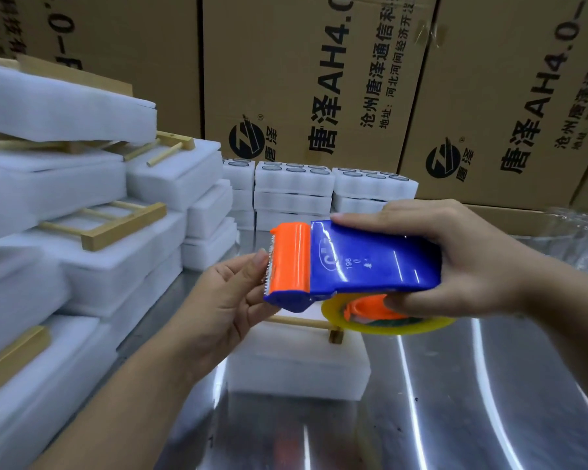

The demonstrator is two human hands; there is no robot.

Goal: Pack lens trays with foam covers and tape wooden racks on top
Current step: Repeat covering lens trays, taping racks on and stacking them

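My right hand (pixel 469 262) grips a blue and orange tape dispenser (pixel 360 262) from the right, with a roll of clear yellowish tape (pixel 381 322) under it. My left hand (pixel 228 296) is at the dispenser's serrated orange end, thumb and fingers pinching at the tape edge by the blade. Directly below sits a white foam-covered lens tray (pixel 299 361) on the shiny metal table (pixel 455 401). A wooden rack (pixel 316 325) lies on top of that tray, mostly hidden by the dispenser.
Stacks of packed foam trays with wooden racks (pixel 116 222) fill the left side. Open lens trays (pixel 294 179) are stacked at the back centre. Large cardboard boxes (pixel 319 79) form a wall behind. Crumpled clear plastic (pixel 574 228) lies at the right.
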